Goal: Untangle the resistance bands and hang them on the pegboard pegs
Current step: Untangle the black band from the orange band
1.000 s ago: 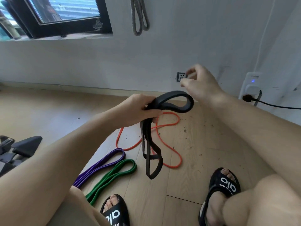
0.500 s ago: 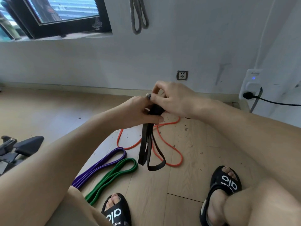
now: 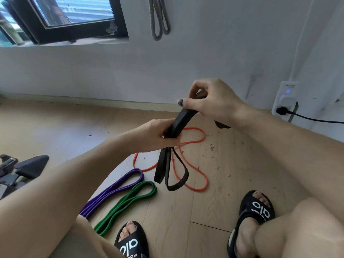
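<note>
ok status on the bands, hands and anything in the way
Left hand and right hand both grip the black band, loops hanging. Orange band, purple band, green band on floor. Grey band on wall. Nothing blocking.

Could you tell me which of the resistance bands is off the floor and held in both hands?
The black band: left hand and right hand grip it, while orange, purple and green lie on the floor.

Black slides (image 3: pixel 257 211), white lettering, perhaps "alo"
</note>
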Demonstrator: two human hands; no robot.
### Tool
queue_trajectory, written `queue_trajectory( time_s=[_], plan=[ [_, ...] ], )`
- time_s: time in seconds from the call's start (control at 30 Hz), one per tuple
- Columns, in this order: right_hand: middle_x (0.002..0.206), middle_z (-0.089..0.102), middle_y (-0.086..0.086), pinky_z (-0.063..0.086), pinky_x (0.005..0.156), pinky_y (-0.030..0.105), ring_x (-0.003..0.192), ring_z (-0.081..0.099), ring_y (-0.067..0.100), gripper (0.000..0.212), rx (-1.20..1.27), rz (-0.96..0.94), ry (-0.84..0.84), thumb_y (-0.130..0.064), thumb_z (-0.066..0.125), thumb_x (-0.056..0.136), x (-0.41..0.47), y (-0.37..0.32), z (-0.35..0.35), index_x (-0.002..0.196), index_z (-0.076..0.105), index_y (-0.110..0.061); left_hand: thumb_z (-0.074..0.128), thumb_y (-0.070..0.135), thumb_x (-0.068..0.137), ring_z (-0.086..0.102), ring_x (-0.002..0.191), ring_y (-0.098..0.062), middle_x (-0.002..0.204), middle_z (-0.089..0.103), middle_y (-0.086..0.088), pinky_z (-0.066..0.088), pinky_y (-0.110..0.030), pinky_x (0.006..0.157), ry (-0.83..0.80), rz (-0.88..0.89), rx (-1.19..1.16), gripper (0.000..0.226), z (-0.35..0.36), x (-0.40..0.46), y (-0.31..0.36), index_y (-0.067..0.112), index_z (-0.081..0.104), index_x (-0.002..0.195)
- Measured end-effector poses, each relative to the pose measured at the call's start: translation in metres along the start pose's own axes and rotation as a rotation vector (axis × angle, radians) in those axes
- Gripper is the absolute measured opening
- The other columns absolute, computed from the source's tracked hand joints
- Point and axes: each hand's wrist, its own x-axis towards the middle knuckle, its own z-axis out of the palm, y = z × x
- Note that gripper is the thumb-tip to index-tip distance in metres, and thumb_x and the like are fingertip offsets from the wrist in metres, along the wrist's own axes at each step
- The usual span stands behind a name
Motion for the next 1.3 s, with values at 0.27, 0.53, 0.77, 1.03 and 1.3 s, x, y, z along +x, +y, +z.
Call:
queue_trajectory(
  time_s=[0.27,0.53,0.77,1.03,1.3],
  plan=[
    [0.063,0.067,-0.003,0.056,0.066,0.038,0.057,0.061,0.009,0.033,0.115,0.022,0.159,-0.047,0.077,0.083,0.004,0.008,0.001,0.079,0.065,-0.016,0.070,0.030,0.082,0.071,0.091,-0.026,0.096,0.072,-0.007,0.057,-0.053,0.084,-0.002,0.039,-0.024,0.024,-0.006,-0.006,-0.002,0.016,0.061,0.101],
    [0.063,0.065,-0.001,0.053,0.064,0.036,0.058,0.059,0.014,0.033,0.142,0.061,0.187,-0.046,0.077,0.083,0.006,0.016,-0.005,0.078,0.065,-0.015,0.069,-0.001,0.091,0.073,0.104,-0.013,0.107,0.077,0.000,0.059,-0.034,0.093,-0.021,-0.023,-0.342,0.024,-0.009,-0.011,-0.004,0.008,0.065,0.113],
    [0.057,0.060,-0.002,0.041,0.056,0.024,0.049,0.052,0.009,0.034,0.156,0.118,0.224,-0.044,0.076,0.086,0.009,0.027,-0.012,0.075,0.063,-0.015,0.065,0.015,0.097,0.075,0.097,-0.018,0.101,0.078,-0.003,0.058,-0.031,0.089,0.002,-0.038,-0.357,0.019,-0.017,-0.014,0.003,0.005,0.067,0.113],
    [0.061,0.064,-0.001,0.043,0.056,0.023,0.048,0.055,0.006,0.032,0.098,0.107,0.191,-0.043,0.076,0.087,0.008,0.027,-0.010,0.079,0.064,-0.014,0.066,0.017,0.098,0.073,0.094,-0.014,0.098,0.077,0.000,0.059,-0.028,0.086,-0.009,-0.065,-0.268,0.014,-0.018,-0.015,-0.007,0.021,0.067,0.111],
    [0.061,0.064,-0.001,0.042,0.055,0.025,0.049,0.054,0.008,0.034,0.035,0.154,0.141,-0.047,0.075,0.087,0.008,0.042,-0.014,0.081,0.064,-0.015,0.070,0.023,0.089,0.066,0.082,-0.024,0.088,0.067,-0.007,0.057,-0.052,0.080,-0.041,-0.091,0.004,0.012,-0.017,-0.018,-0.014,0.019,0.059,0.090]
  ],
)
